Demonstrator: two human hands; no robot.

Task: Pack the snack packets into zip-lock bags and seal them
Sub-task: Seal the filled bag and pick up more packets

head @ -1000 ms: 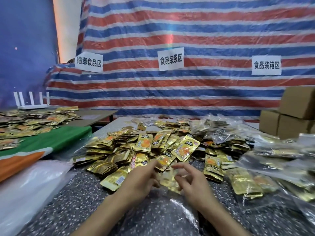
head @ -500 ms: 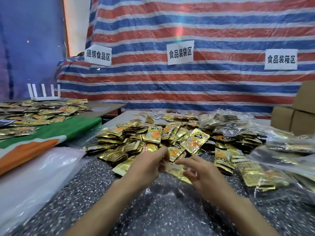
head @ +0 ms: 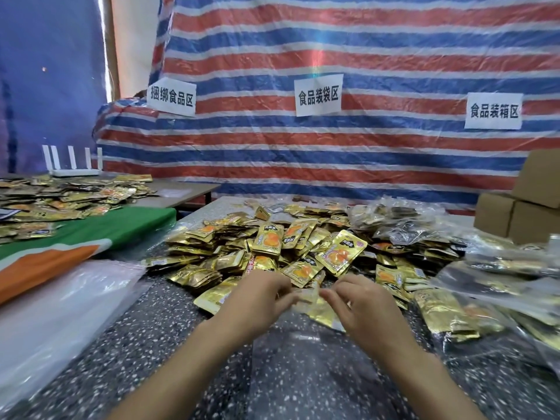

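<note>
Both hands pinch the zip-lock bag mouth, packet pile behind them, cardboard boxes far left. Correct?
Wrong side: the head view shows the cardboard boxes at far right. The rest holds: left hand and right hand pinch the zip-lock bag mouth, packet pile behind them.

Striped tarp (head: 363,56), paper signs (head: 318,93), cardboard boxes (head: 521,216), router (head: 74,171)

The dark speckled table (head: 145,344) carries a heap of gold snack packets (head: 272,247), filled clear bags (head: 472,310) at right and clear plastic (head: 54,304) at left.
</note>
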